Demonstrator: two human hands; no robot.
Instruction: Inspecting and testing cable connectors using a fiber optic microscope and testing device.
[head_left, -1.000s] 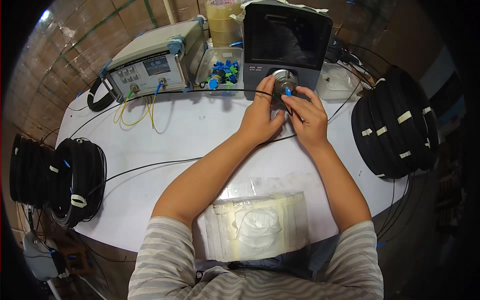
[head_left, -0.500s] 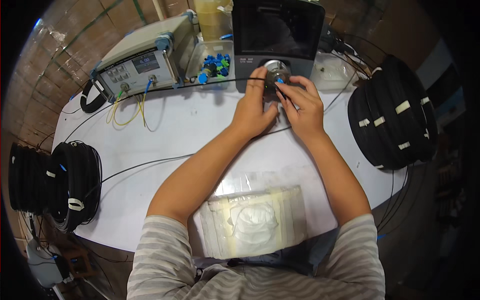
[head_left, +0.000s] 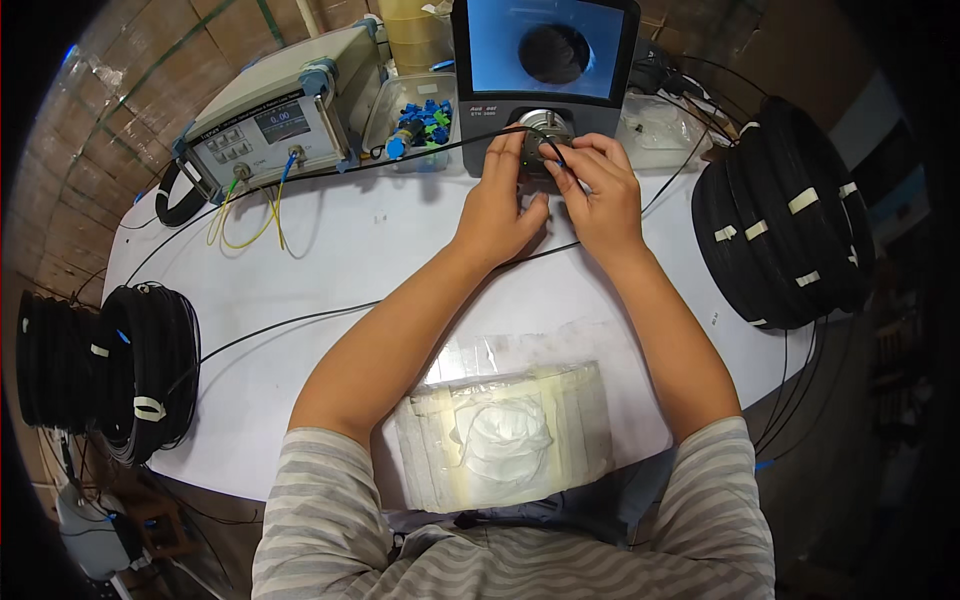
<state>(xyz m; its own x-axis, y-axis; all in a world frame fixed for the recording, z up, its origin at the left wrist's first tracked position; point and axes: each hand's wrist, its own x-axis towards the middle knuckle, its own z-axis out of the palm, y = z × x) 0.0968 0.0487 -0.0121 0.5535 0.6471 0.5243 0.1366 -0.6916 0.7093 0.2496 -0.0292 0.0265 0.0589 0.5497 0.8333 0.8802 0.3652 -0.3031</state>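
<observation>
Head view: white table [head_left: 330,240], black cable coils right [head_left: 785,215] and left [head_left: 110,370], grey meter [head_left: 270,120] back left, screen unit [head_left: 545,60] at the back. Both hands at the unit's round port [head_left: 540,125]. Left hand [head_left: 500,205] fingers curled against the port. Right hand [head_left: 600,190] fingertips pinched on thin black cable [head_left: 555,150] at the port.

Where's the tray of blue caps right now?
In the head view, the clear tray of blue caps sits at the table's far edge, between the grey meter on its left and the screen unit on its right.
</observation>
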